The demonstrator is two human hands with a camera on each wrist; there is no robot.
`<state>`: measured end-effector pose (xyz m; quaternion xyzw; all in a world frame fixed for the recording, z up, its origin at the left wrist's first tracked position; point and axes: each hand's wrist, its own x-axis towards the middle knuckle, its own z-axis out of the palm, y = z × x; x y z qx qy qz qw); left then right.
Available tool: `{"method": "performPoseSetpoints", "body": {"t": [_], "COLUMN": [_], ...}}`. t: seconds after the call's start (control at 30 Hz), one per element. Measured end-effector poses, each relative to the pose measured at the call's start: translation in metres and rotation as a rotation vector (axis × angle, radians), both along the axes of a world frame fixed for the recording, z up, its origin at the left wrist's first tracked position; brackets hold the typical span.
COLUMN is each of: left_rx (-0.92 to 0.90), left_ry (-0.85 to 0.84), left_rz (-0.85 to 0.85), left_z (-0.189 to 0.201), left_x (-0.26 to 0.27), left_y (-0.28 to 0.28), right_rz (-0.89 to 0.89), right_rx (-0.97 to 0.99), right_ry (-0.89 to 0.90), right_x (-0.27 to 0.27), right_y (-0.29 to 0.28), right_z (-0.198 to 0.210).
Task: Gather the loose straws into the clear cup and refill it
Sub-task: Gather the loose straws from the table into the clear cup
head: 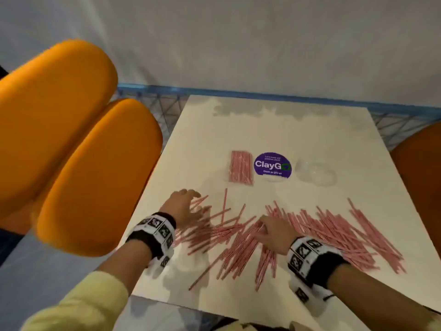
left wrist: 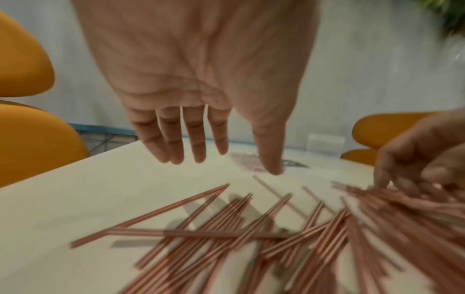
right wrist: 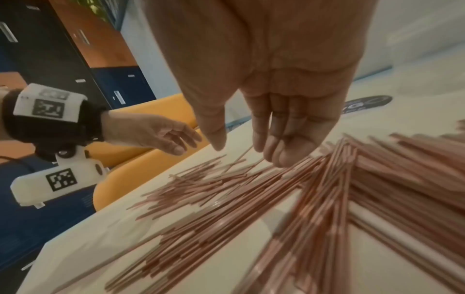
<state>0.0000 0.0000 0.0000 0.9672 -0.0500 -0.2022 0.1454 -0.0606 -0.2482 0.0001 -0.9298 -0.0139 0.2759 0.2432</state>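
Observation:
Several loose pink striped straws [head: 310,232] lie scattered across the near half of the white table [head: 274,130]. My left hand [head: 191,199] hovers open over the left end of the spread, fingers straight and apart [left wrist: 196,143], holding nothing. My right hand [head: 265,226] is in the middle of the spread, its fingertips [right wrist: 281,159] touching the straws [right wrist: 314,189] without gripping any. The clear cup [head: 315,172] shows only faintly, further back on the right. A flat packet of straws [head: 241,167] lies further back, behind my left hand.
A round purple ClayGo sticker [head: 272,164] sits between the packet and the cup. Orange chairs [head: 71,139] crowd the table's left side, and another [head: 420,168] stands at the right. The table's near edge [head: 191,304] is just behind my wrists.

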Motion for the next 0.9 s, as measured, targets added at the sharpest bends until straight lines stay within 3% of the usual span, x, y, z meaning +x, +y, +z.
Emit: {"method": "performPoseSetpoints", "body": {"t": [0.17,0.23,0.4,0.5,0.63,0.9], "left_rx": [0.208,0.137,-0.089,-0.113,-0.096,-0.245], "left_ry": [0.112,0.087,0.021,0.053,0.13,0.108], "left_rz": [0.01,0.055,0.114,0.186,0.157,0.191], "left_z": [-0.017,-0.028,-0.041,-0.043,-0.044,-0.042], "left_x": [0.01,0.003,-0.011,-0.014,-0.024,-0.022], "left_y": [0.01,0.007,-0.017,-0.02,-0.024,-0.067], "right_rz": [0.001,0.014,-0.09,-0.198,-0.286,-0.449], "right_rx": [-0.099,-0.112,0.076,0.035,-0.04,0.104], "right_ry": [0.015,0.003,-0.11,-0.142,0.061,-0.038], "right_x": [0.008,0.006,0.007,0.009,0.005,0.021], "right_y": [0.029,0.037,0.053,0.045,0.041,0.073], "right_z": [-0.02,-0.029,-0.033,-0.029,-0.032,-0.043]}}
